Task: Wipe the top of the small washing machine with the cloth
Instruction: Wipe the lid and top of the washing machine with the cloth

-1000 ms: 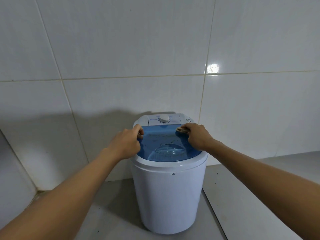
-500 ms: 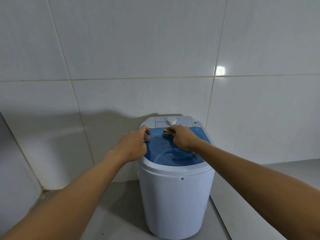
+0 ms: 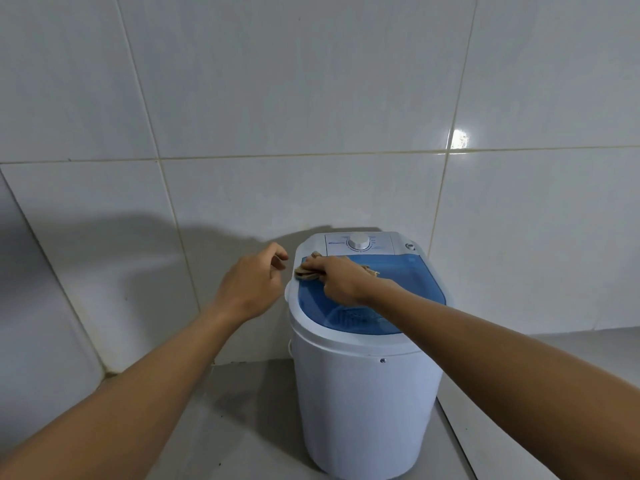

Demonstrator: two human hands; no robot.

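The small white cylindrical plastic washing machine [image 3: 363, 403] stands upright on the floor against the tiled wall, its translucent blue lid [image 3: 408, 282] shut. The crumpled tan cloth [image 3: 304, 271] lies on the lid's back-left corner.

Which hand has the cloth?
The right hand, pressing the crumpled tan cloth onto the blue translucent lid at its left rear corner. The left hand hangs empty beside the machine, fingers loosely curled.

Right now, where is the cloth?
In the head view, the cloth lies under the right hand at the far left corner of the blue lid, just left of the white dial.
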